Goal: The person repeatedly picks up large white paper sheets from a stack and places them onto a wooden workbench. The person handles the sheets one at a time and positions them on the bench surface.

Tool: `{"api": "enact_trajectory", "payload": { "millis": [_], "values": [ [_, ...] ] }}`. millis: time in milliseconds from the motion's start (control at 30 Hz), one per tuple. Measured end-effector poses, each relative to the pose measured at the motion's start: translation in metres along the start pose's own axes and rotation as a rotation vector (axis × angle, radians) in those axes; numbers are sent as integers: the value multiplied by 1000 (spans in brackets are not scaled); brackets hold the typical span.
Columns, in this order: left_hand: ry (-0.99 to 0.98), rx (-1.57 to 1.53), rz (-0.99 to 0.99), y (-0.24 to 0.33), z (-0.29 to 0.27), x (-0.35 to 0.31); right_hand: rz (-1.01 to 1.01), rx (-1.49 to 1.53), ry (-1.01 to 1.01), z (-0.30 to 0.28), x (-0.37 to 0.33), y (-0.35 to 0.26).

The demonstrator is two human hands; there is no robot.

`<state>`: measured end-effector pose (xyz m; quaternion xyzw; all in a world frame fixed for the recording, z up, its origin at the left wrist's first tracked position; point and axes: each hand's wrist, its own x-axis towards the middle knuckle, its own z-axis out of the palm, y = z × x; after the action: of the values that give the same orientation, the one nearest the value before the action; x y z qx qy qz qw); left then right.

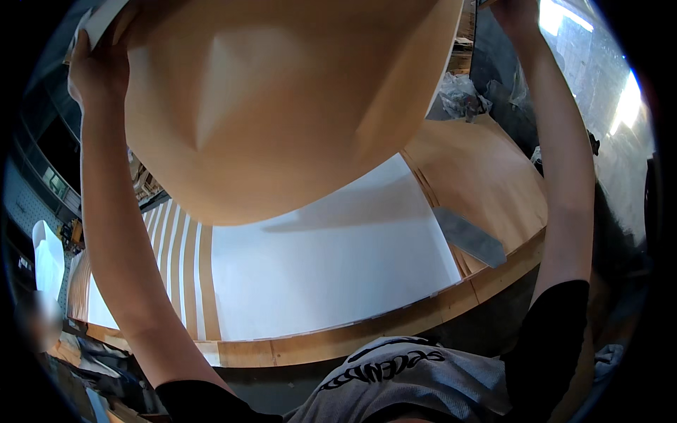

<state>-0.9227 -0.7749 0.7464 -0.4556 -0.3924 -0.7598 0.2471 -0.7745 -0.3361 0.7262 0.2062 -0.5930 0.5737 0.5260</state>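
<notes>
Head view: left lens of side-by-side pair worn on person's head. Wide fisheye, facing down and forward over grey fabric shirt (451, 388) at lower edge. Large tan paper sheet (282, 92) near lens, blocking upper middle; long light-brown wooden tabletop (247, 354) below, front edge bowed. Corners black.

Large brown sheet (282, 113): surface dented, raised and bowed, white showing along one side edge; curved lower edge hangs above white sheet (331, 275).
</notes>
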Motion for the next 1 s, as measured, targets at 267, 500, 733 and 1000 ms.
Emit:
{"api": "enact_trajectory", "payload": {
  "millis": [267, 500, 733, 1000],
  "values": [
    [-3, 16, -4, -51, 45, 16, -93, 12, 14, -30, 22, 30],
    [96, -45, 13, -19, 47, -44, -283, 152, -125, -78, -4, -9],
    [573, 2, -558, 1, -70, -279, 591, -313, 334, -91, -305, -9],
    [827, 44, -1100, -10, -170, -540, 1176, -20, 594, -57, -539, 33]
  ]
}}
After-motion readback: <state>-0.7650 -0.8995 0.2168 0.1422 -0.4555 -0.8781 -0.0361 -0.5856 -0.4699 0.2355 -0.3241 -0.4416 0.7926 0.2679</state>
